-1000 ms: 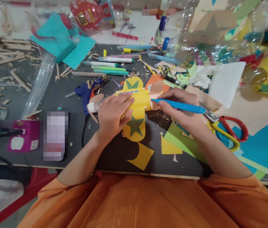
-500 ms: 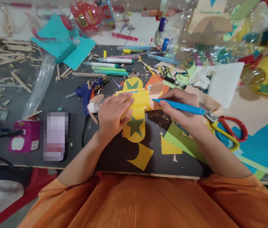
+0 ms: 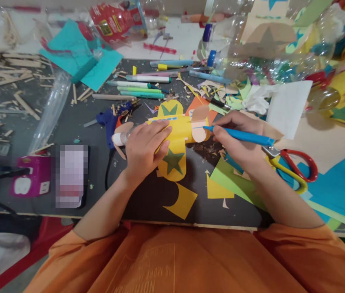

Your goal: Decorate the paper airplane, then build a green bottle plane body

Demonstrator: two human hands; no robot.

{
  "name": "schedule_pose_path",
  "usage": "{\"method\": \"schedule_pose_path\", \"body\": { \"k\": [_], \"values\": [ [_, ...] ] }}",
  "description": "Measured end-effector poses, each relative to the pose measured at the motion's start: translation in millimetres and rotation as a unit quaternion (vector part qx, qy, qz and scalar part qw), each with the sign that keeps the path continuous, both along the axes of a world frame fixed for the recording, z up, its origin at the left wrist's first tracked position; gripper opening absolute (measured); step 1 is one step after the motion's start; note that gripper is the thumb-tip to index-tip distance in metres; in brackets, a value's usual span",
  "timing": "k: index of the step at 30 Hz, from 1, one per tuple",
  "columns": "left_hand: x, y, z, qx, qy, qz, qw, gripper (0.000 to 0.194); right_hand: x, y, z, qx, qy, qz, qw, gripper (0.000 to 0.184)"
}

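Observation:
A toy plane [image 3: 176,131] made from a small plastic bottle wrapped in yellow paper lies on the dark table. Its yellow wings carry green stars, and its white cap [image 3: 116,139] points left. My left hand [image 3: 144,150] is wrapped over the bottle's body, hiding part of it. In my right hand [image 3: 241,138], pinched near its tip, is a blue felt-tip pen [image 3: 245,136]. The pen's point touches the pale pink paper tail [image 3: 199,133], where a thin blue line shows. Beneath my right wrist lie scissors [image 3: 308,167] with red and yellow handles.
A blue glue gun [image 3: 108,122] lies left of the plane. Farther left are a phone [image 3: 72,175] and a purple box [image 3: 31,175] with a cable. Several markers [image 3: 141,93] lie behind; clear bottles [image 3: 251,65] and coloured paper scraps crowd the right. Wood sticks [image 3: 13,69] cover the far left.
My right hand has slid slightly right with the pen, and a blue line now shows on the pink tail. My left hand has stayed on the plane.

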State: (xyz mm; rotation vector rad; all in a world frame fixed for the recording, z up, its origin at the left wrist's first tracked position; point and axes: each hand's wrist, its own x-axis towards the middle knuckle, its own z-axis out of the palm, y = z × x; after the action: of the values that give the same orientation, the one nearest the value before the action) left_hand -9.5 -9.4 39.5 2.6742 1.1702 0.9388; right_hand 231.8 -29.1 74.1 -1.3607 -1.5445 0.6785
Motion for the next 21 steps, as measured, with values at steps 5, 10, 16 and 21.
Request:
{"method": "schedule_pose_path", "body": {
  "k": [5, 10, 16, 21],
  "values": [
    [0.0, -0.3, 0.0, 0.002, 0.003, 0.0, 1.0, 0.033, 0.3, -0.4, -3.5, -0.001, 0.0, -0.009, 1.0, 0.02],
    [0.0, -0.5, 0.8, 0.001, 0.027, 0.016, 1.0, 0.032, 6.1, -3.4, -8.8, 0.025, 0.016, -0.022, 0.999, 0.02],
    [0.3, -0.7, 1.3, -0.004, 0.03, 0.021, 0.999, 0.033, 8.4, -5.3, -11.9, 0.037, 0.02, -0.028, 0.999, 0.017],
    [1.4, -1.2, 1.3, -0.008, 0.023, 0.025, 0.999, 0.033, 5.2, -6.1, -9.0, 0.008, 0.005, -0.005, 1.0, 0.024]
  ]
}}
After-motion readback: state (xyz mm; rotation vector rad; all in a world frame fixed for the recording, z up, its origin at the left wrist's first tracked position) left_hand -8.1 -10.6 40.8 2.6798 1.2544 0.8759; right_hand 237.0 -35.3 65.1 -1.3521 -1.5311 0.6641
